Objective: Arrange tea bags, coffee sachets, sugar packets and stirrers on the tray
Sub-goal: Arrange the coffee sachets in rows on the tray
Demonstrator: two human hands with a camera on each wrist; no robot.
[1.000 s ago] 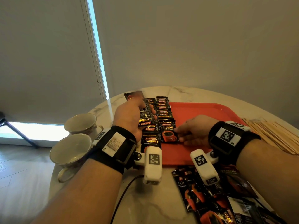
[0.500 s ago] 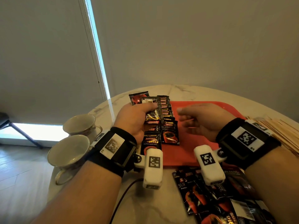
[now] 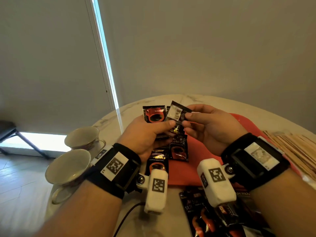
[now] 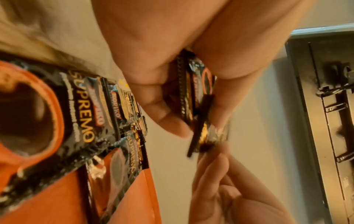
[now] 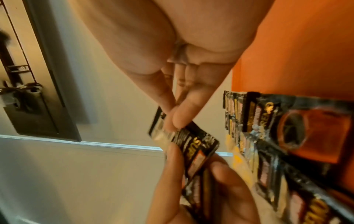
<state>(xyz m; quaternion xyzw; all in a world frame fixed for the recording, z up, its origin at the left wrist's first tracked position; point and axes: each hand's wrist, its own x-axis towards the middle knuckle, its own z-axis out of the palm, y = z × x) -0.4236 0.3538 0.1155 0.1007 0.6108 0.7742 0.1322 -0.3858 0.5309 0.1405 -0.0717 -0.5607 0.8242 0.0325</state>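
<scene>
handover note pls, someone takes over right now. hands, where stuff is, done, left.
Left hand: grips a small stack of coffee sachets above the tray.
Right hand: pinches one sachet, back side up, at the stack.
Red tray: sachets on tray lie in overlapping columns at its left side; the rest is bare.
Loose sachets lie on the table near the person; wooden stirrers lie right of the tray; two cups stand on the left.
Done: part of the coffee.
Left: remaining sachets, stirrers. No tea bags or sugar packets in view.
</scene>
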